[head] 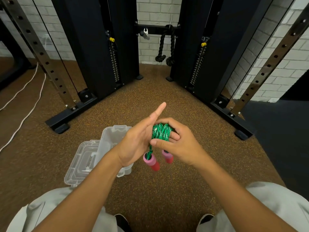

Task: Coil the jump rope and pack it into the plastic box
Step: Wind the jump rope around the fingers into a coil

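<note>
A person crouches or sits low on speckled brown rubber flooring, both bare forearms reaching forward from between pale grey trouser legs. The left hand is held flat with the fingers straight and together, the palm turned toward the right, and a green braided jump rope is wound in several tight loops around those straight fingers. The right hand closes over the coil from the other side, its fingers curled across the top of the windings and its thumb pressed against the near edge, so it grips the rope bundle. Below the coil two pink and red foam handles dangle: the nearer handle hangs on a short length of green cord beside the left wrist, and the second handle hangs under the right palm, partly hidden. On the floor, just behind and under the left forearm, sits a clear plastic box with its hinged clear lid lying open toward the left; what lies inside it is hard to make out through the arm. Beyond the hands stand two black weight-stack columns of a cable machine, a black rope attachment hanging between them against a white brick wall, and a white cable trails across the floor at far left.
</note>
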